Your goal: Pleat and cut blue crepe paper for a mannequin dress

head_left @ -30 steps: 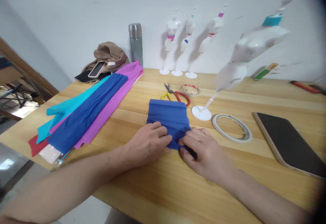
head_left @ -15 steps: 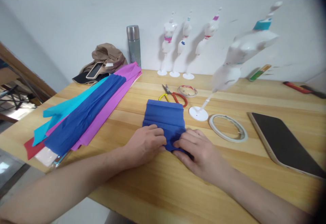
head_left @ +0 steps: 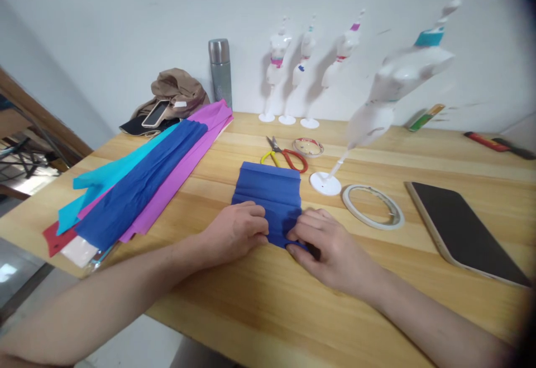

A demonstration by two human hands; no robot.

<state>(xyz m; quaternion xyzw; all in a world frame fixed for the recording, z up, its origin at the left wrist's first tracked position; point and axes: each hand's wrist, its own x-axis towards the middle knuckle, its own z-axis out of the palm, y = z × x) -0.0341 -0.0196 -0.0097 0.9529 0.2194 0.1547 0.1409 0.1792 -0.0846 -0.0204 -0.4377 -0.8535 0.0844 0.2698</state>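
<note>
A piece of blue crepe paper or thin cloth [head_left: 269,189] lies creased on the table in front of me. Its near left corner is pinched in my left hand [head_left: 240,225], fingers curled. My right hand [head_left: 324,242] grips the near right corner between thumb and bent fingers. Just beyond the blue piece are scissors [head_left: 287,156] with one yellow and one red handle. To the right of it a white mini mannequin [head_left: 387,91] with a teal band at its neck stands on a round base. A roll of white tape [head_left: 372,206] lies beside that base.
A dark-screened phone or tablet [head_left: 467,231] rests at the right. Strips of coloured sheet [head_left: 146,172] spread over the left side. Several small mannequins [head_left: 278,66], a thermos [head_left: 220,72] and a brown cap or bag [head_left: 180,91] line the wall. A clear tape roll [head_left: 309,146] lies behind the scissors.
My hands have drawn slightly farther apart, the left one shifting a little left along the near edge of the blue piece. Both keep hold of it. The view has shifted slightly.
</note>
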